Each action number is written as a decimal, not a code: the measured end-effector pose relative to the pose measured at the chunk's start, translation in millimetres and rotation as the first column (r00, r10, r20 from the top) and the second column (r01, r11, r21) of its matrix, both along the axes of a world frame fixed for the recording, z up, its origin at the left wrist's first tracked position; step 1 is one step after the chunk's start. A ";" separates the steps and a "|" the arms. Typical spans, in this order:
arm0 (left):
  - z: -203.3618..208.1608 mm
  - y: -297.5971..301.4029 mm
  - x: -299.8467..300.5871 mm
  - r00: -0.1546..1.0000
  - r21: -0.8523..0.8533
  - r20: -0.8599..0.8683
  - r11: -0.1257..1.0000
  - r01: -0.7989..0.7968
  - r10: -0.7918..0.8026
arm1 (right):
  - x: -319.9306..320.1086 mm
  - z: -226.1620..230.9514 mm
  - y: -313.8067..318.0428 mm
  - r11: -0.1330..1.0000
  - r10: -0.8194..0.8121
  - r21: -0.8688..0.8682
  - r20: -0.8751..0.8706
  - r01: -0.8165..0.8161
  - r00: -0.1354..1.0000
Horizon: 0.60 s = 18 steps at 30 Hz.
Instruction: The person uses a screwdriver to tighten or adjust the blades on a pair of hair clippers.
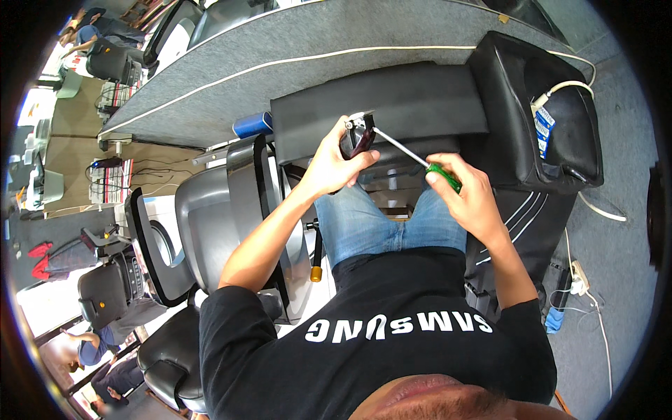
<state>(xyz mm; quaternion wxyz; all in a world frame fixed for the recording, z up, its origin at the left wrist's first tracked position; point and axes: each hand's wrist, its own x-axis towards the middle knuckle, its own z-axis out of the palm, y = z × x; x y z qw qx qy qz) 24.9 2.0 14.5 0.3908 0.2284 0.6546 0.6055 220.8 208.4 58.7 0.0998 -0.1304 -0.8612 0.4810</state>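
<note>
My left hand (334, 162) is closed around a dark hair clipper (358, 137), its metal blade end pointing up and away from me. In my right hand (465, 192) is a screwdriver (404, 148) with a green handle and a long metal shaft. The shaft slants up to the left, and its tip meets or lies very close to the clipper's side near the blade; exact contact is too small to tell. Both hands are above my lap, in front of a black padded bench seat (378, 105).
A black armrest (500, 112) at the right bears a white power strip and blue packets (543, 133). A blue cylinder (252, 124) lies by the bench's left end. Black salon chairs (206, 220) stand at the left. A white cable (294, 56) crosses the grey surface behind.
</note>
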 end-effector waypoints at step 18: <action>2.3 2.2 7.2 0.999 -0.001 0.038 1.000 -0.014 0.014 | -0.5 1.0 -0.2 0.982 -0.040 -0.180 0.085 0.055 0.996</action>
